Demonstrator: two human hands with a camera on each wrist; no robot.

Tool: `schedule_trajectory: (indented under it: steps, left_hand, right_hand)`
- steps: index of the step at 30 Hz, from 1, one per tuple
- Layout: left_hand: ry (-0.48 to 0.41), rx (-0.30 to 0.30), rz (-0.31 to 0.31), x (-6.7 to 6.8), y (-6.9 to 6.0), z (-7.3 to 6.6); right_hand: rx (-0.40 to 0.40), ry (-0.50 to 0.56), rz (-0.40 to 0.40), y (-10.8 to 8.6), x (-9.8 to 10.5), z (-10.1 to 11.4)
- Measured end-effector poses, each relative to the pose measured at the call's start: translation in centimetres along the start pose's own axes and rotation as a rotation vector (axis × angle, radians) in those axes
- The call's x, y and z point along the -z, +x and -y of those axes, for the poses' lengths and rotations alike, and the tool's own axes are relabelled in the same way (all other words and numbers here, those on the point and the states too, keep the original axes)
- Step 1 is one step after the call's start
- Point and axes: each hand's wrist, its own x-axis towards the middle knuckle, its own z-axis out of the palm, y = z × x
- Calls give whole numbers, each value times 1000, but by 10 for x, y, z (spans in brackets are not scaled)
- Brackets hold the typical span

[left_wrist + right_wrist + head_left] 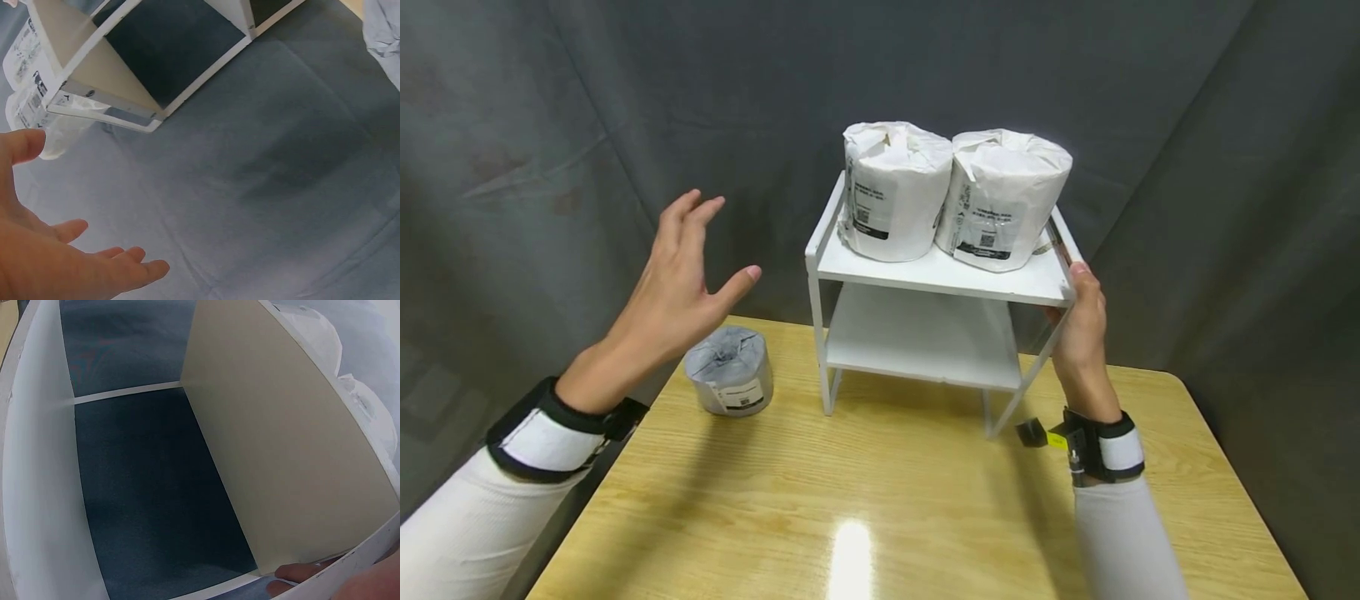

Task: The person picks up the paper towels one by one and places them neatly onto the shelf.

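Note:
A white two-tier shelf rack [917, 333] is at the back of the wooden table; I cannot tell whether all its feet rest flat. Two paper-wrapped toilet rolls, a left one [898, 200] and a right one [1007, 200], sit side by side on its top tier. My right hand [1081, 325] grips the rack's upper right side rail, and in the right wrist view its fingers [300, 572] show beneath that rail. To the rack's left, my left hand [670, 292] is raised in the air, fingers spread and holding nothing. Below it stands a grey-looking wrapped roll [730, 375].
The wooden table [775, 500] has its back edge just behind the rack. Dark grey curtains [760, 67] hang behind and at both sides. A small black block [1032, 432] with a yellow tag is beside the right wrist strap.

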Motion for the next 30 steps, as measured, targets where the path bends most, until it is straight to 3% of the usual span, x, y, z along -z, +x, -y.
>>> schedule_trajectory:
  steps: [13, 24, 30]
  left_hand:
    - [35, -8, -4, -11, -10, 19]
    - [45, 65, 70, -21, -19, 31]
    - [54, 66, 106, -29, -28, 44]
  right_hand:
    - [6, -18, 45, 2, 1, 0]
    - [5, -39, 39, 2, 2, 0]
    - [0, -31, 23, 2, 2, -1]
